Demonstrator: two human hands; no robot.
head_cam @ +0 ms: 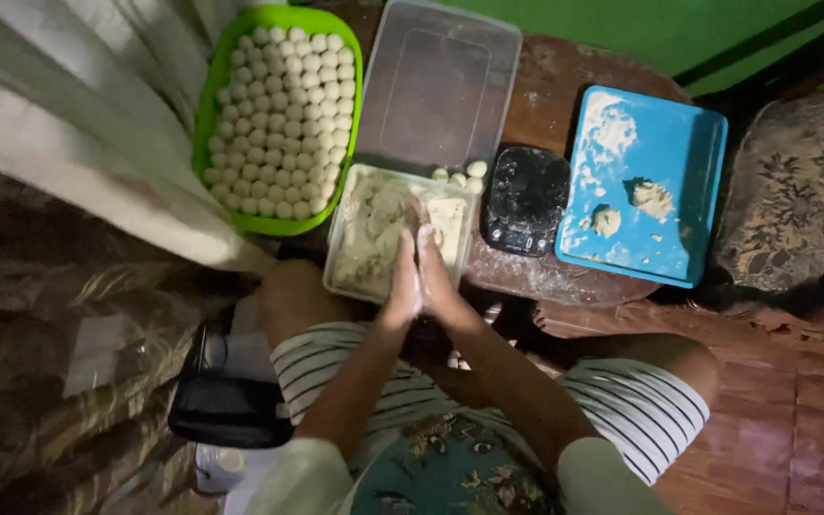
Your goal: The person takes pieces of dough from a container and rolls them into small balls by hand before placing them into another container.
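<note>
My left hand (402,282) and my right hand (434,272) are pressed palm to palm over the near edge of a clear plastic tub (339,250) that holds a mass of pale dough (374,229). Whatever lies between the palms is hidden. Three small dough balls (462,175) sit just beyond the tub. At the far left a green tray (210,105) is filled with several rows of small dough balls (278,119).
A clear lid (437,86) lies behind the tub. A black kitchen scale (525,198) sits to the right, then a floury blue tray (679,133) with two dough lumps. A patterned cushion (798,191) is far right, a black bag (226,405) near left.
</note>
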